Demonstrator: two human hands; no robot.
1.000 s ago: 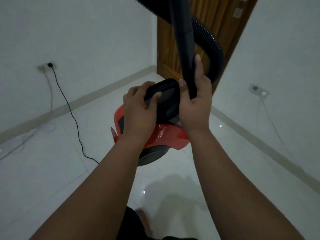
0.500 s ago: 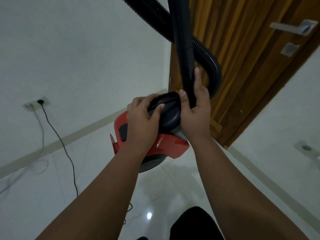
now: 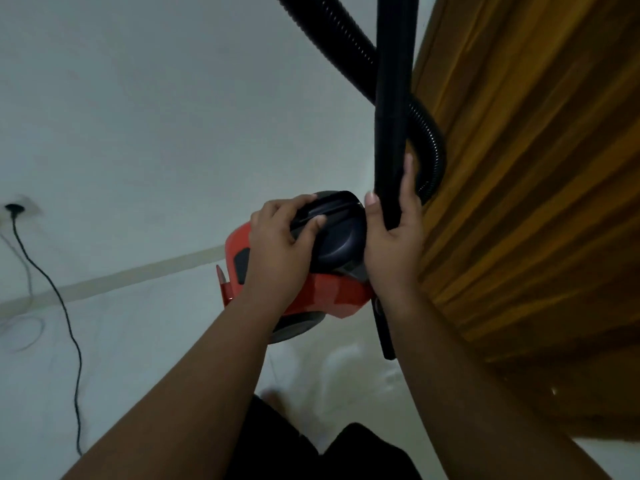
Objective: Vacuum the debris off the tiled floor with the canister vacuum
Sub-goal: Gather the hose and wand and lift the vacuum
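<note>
A white wall meets a glossy tiled floor [image 3: 145, 341], with a wooden door [image 3: 536, 202] on the right. The red canister vacuum [image 3: 332, 296] sits centre frame, just left of the door. The left hand [image 3: 277, 251] has its fingers curled round the vacuum's black handle [image 3: 332, 216]. The right hand [image 3: 393, 247] grips the upright wand [image 3: 394, 98], and the ribbed hose [image 3: 332, 36] loops behind it.

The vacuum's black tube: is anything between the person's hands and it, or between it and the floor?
Nothing visible does. The right hand grips the tube; the left hand holds the canister vacuum. The floor below shows no obstacle; a black cord lies to the left, a wooden door close on the right.
</note>
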